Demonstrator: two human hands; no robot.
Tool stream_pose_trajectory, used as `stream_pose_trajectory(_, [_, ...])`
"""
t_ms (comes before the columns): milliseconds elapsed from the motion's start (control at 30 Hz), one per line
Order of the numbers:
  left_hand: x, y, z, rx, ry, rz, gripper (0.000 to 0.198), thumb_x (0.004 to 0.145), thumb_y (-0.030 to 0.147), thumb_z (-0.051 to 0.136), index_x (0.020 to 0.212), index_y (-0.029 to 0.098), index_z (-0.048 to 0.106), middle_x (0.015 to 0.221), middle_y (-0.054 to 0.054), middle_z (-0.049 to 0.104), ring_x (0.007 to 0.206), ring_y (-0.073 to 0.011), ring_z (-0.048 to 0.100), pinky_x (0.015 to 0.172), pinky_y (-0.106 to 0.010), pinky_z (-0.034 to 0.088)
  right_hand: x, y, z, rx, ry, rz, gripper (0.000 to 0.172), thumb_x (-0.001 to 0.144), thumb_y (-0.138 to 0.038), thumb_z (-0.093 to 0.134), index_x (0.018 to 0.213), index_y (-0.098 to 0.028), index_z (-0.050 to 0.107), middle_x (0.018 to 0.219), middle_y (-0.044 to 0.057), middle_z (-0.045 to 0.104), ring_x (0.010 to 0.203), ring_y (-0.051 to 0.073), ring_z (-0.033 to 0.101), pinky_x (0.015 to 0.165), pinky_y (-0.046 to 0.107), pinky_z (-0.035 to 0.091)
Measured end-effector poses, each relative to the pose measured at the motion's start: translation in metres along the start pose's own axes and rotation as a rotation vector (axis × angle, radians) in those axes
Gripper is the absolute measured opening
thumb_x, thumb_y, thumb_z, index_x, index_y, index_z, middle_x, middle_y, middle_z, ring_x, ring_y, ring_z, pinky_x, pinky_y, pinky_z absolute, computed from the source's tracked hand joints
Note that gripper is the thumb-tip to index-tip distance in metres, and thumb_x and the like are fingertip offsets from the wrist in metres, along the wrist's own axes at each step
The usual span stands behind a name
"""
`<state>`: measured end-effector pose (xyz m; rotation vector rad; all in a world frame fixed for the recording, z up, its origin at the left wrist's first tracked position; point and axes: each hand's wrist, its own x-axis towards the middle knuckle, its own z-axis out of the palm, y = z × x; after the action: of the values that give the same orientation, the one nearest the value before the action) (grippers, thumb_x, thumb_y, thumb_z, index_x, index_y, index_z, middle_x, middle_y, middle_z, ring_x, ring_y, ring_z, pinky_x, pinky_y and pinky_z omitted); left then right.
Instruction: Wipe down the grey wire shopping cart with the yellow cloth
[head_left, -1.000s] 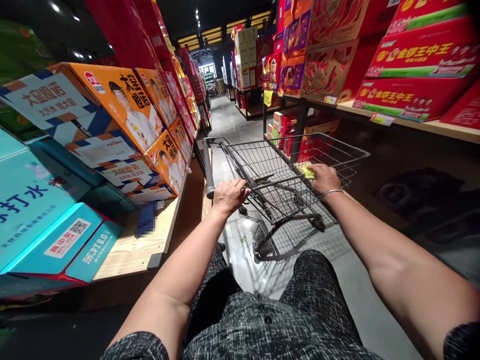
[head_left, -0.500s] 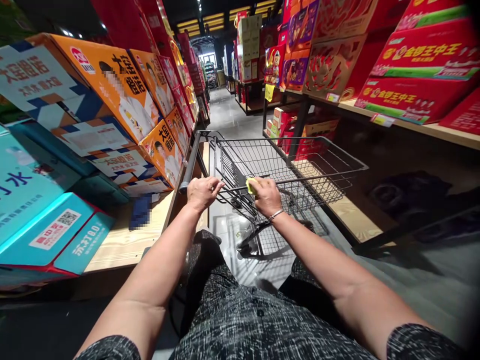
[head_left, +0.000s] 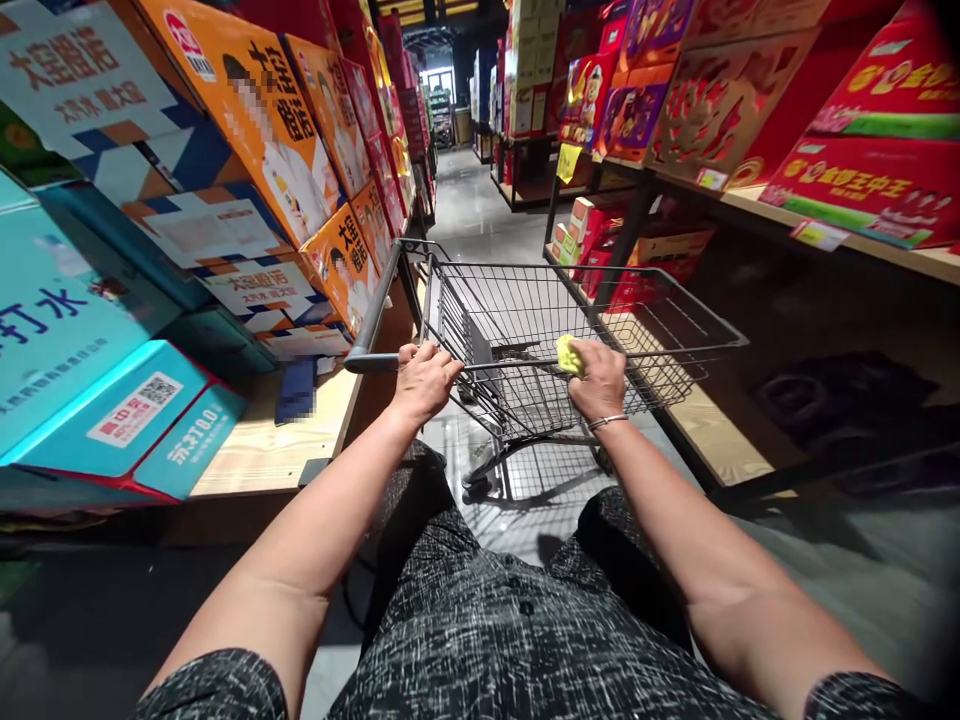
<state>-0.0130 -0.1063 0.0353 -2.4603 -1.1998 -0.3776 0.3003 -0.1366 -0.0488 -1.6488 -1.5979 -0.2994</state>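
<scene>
The shopping cart [head_left: 675, 349] is set on the floor [head_left: 472, 215] between two shelves, directly before the person, and its near side is presented to both hands. The two hands are kept apart: the left hand [head_left: 426, 383] is curled over the handle-end corner of the rim, by which the cart is presumably steadied, while a crumpled yellow cloth [head_left: 568, 355] is gripped in the right hand [head_left: 600, 378] at the near rim, bunched, it seems, so that the thin bar can be met by it; how firmly it is pressed cannot be told. The cart's long axis is laid crosswise, left to right, with the grey handle [head_left: 373, 310] turned toward the left shelf [head_left: 262, 450], where orange boxes [head_left: 255, 130] are stacked, and the basket's nose pointed toward the right shelf [head_left: 900, 250]. No clear axis is shown by the cloth.
</scene>
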Motion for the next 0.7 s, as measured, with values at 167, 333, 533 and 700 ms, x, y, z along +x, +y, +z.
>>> stream_pose_trajectory(167, [0.001, 0.0, -0.004, -0.007, -0.013, 0.023, 0.024, 0.102, 0.019, 0.046, 0.096, 0.026, 0.068, 0.094, -0.004, 0.069, 0.105, -0.0275, 0.052, 0.091, -0.049, 0.027, -0.013, -0.059, 0.037, 0.203, -0.081, -0.396, 0.057, 0.084, -0.011, 0.06, 0.137, -0.031, 0.062, 0.135, 0.005, 0.062, 0.124, 0.026, 0.049, 0.105, 0.045, 0.045])
stream_pose_trajectory(333, [-0.003, -0.005, -0.005, -0.03, -0.045, 0.062, 0.021, 0.099, 0.018, 0.047, 0.103, 0.025, 0.067, 0.095, -0.005, 0.067, 0.106, -0.0295, 0.052, 0.091, -0.05, 0.026, -0.06, -0.053, 0.092, 0.052, -0.408, -0.626, 0.049, 0.093, -0.018, 0.058, 0.134, -0.044, 0.064, 0.135, 0.001, 0.064, 0.128, 0.024, 0.047, 0.109, 0.044, 0.042])
stream_pose_trajectory(533, [0.0, -0.002, -0.005, -0.04, -0.05, 0.053, 0.016, 0.097, 0.024, 0.053, 0.102, 0.021, 0.067, 0.099, -0.007, 0.067, 0.109, -0.0314, 0.053, 0.096, -0.052, 0.027, -0.11, 0.021, 0.113, -0.237, -0.938, -0.551, 0.044, 0.091, -0.017, 0.054, 0.123, -0.041, 0.071, 0.142, 0.0, 0.062, 0.13, 0.028, 0.051, 0.103, 0.047, 0.044])
stream_pose_trajectory(700, [0.004, 0.006, -0.008, -0.063, -0.098, 0.018, 0.02, 0.097, 0.032, 0.055, 0.105, 0.02, 0.069, 0.108, -0.01, 0.067, 0.116, -0.0326, 0.052, 0.104, -0.052, 0.028, -0.11, 0.024, 0.104, -0.242, -0.903, -0.545, 0.039, 0.088, -0.012, 0.057, 0.113, -0.037, 0.074, 0.13, 0.003, 0.068, 0.12, 0.025, 0.057, 0.093, 0.042, 0.048])
